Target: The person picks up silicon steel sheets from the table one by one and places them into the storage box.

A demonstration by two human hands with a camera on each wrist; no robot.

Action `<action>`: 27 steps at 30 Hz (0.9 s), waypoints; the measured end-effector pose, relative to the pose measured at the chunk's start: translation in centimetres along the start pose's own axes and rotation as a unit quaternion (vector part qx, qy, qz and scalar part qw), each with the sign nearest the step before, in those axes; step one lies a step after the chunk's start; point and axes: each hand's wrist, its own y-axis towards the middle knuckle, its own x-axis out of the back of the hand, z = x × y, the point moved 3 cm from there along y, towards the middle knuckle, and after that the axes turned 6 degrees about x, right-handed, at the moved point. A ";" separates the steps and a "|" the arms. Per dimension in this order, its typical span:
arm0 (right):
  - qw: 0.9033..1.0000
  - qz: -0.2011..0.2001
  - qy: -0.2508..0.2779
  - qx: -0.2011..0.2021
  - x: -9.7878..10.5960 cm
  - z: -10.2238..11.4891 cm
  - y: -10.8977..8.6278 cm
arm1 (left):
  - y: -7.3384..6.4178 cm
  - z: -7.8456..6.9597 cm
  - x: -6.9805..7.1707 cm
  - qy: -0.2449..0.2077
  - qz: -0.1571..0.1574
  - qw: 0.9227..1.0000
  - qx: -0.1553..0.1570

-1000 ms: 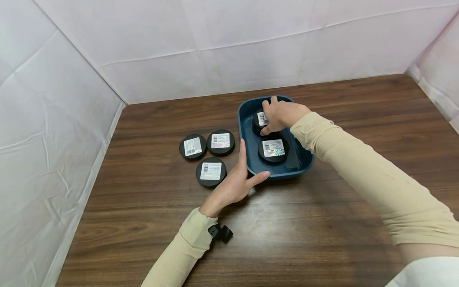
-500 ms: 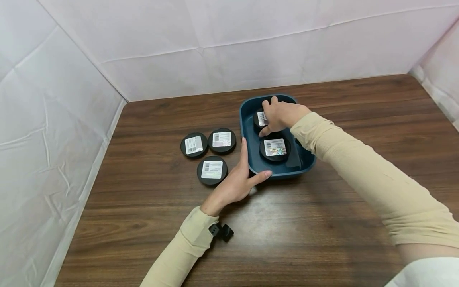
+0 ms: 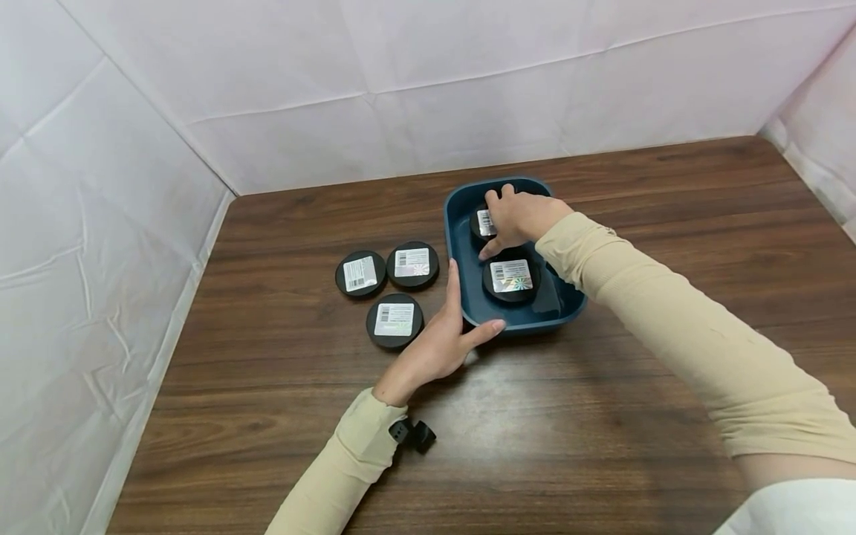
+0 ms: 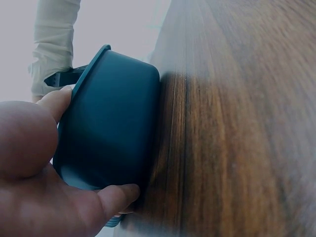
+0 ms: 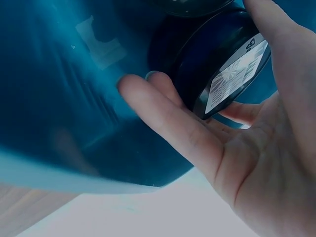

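Note:
A dark blue plastic tub (image 3: 471,301) holds two flat round black containers with white barcode labels. Around the far container (image 3: 483,223) curve the fingers of my right hand (image 3: 524,217), thumb on the near side; the right wrist view shows that same container (image 5: 232,74) between thumb and fingers. The near container (image 3: 510,279) lies just below that hand. My left hand (image 3: 438,342) spreads around the tub's near left corner, index finger straight along the side and thumb at the rim. In the left wrist view its fingertips touch the tub's outer wall (image 4: 108,123).
Left of the tub, three more black containers lie label up on the wooden table (image 3: 267,371): one at far left (image 3: 360,273), one beside the tub (image 3: 412,265) and one nearer (image 3: 394,321). White sheeting (image 3: 401,82) stands behind the table and at both sides.
My right hand has shifted very slightly left, its thumb a little farther out from the far container. The left hand, tub and loose containers stay in place.

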 end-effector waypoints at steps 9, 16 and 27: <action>1.000 0.010 -0.005 -0.003 0.0 0.3 0.2 | -0.2 0.2 0.1 0.003 -0.007 1.000 -0.006; 1.000 0.014 -0.002 -0.005 0.0 0.5 0.0 | -0.2 0.3 0.2 0.005 -0.006 1.000 0.000; 1.000 -0.005 -0.003 0.005 0.9 0.3 -0.1 | -0.3 0.4 0.3 0.003 -0.013 1.000 -0.007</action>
